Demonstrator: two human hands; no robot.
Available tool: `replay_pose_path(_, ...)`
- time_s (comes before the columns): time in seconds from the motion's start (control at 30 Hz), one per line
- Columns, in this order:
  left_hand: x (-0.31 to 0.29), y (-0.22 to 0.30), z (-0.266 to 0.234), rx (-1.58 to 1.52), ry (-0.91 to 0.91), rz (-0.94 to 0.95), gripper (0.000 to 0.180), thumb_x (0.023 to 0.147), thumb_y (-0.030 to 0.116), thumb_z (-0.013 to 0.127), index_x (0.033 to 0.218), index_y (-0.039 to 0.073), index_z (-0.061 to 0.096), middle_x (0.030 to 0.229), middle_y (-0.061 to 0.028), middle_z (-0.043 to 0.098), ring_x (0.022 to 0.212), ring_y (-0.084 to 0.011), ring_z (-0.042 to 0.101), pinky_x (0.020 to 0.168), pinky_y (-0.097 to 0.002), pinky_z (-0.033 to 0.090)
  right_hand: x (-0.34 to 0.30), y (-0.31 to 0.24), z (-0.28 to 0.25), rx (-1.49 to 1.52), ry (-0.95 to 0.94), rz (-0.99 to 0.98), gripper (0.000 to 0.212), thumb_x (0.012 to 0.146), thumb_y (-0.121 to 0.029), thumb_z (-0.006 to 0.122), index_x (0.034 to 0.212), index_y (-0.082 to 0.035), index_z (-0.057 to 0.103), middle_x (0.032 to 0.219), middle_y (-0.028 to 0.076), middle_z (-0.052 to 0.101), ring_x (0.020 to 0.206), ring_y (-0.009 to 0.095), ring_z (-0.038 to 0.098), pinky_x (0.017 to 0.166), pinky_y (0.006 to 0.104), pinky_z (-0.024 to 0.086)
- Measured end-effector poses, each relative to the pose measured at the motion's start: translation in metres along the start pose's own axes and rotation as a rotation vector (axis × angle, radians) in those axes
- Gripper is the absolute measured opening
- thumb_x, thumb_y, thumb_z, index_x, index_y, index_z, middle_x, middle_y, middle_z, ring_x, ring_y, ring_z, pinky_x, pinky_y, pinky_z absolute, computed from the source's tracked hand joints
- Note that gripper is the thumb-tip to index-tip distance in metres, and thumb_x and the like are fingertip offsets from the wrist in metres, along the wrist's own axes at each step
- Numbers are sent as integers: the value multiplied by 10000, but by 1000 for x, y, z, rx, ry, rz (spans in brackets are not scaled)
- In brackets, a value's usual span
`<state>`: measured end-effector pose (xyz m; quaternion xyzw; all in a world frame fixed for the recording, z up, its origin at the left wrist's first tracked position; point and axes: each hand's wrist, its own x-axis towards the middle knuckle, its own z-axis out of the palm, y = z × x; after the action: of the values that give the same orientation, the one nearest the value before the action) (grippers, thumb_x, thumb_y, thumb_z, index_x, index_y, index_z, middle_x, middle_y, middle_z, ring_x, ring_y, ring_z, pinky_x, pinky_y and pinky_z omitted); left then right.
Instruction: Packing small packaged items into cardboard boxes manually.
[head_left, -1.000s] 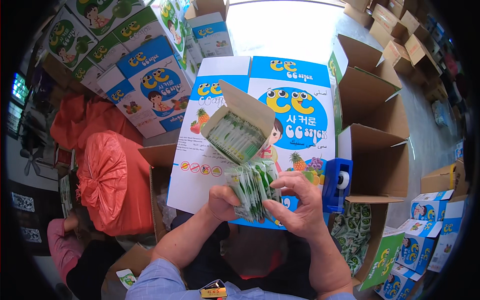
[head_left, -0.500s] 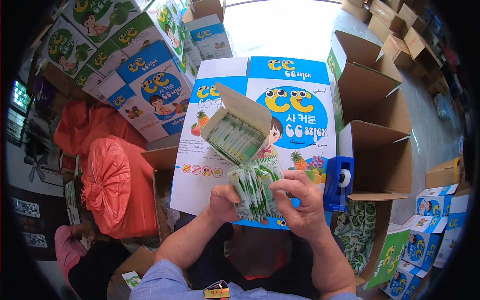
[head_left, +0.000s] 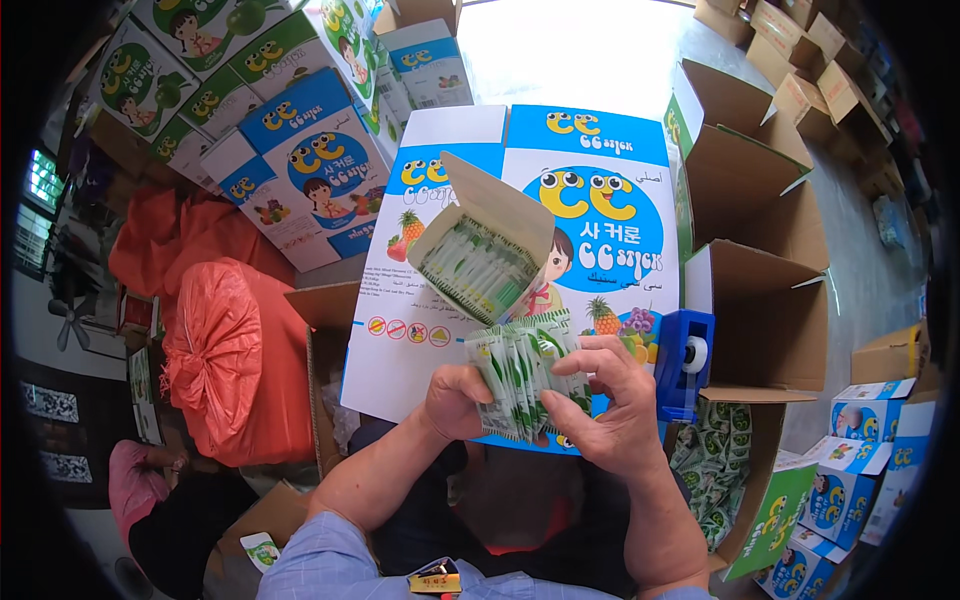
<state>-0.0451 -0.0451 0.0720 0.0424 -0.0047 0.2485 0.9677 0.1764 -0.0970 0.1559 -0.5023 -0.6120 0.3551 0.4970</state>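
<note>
Both hands clamp a fanned sachet bundle [head_left: 525,375]: left hand [head_left: 458,402] cupped at 9 o'clock, right hand [head_left: 607,415] pinching at 3. Loose fan could slip, scattering short of open small box [head_left: 485,255] at 12.

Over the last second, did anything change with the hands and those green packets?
Very little. Both hands, left hand and right hand, keep hold of the packets, which were lifted slightly towards the open box while the right fingers shuffled over them. Nothing was picked up or let go. The box, the blue tape dispenser and the orange sacks stayed put.
</note>
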Motion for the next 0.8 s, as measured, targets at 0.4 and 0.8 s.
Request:
replay_pose_path(0.4, 3, -1, 7, 74, 70, 33, 810, 782, 99, 686, 1543, -52, 451, 1450, -250, 615, 1299, -406, 646, 1153, -596, 480, 1, -5, 0, -37, -10, -14, 358, 768, -60, 866, 1067, -59, 671, 1097, 136, 673, 945, 245, 674, 792, 354, 541)
replay_pose_path(0.8, 1, -3, 0, 70, 54, 29, 804, 797, 97, 672, 1549, -65, 437, 1480, -252, 597, 1325, -405, 628, 1169, -594, 463, -1, 4, 3, -60, 16, -13, 345, 764, -49, 865, 1023, -89, 642, 1075, 63, 654, 847, 133, 671, 619, 269, 493)
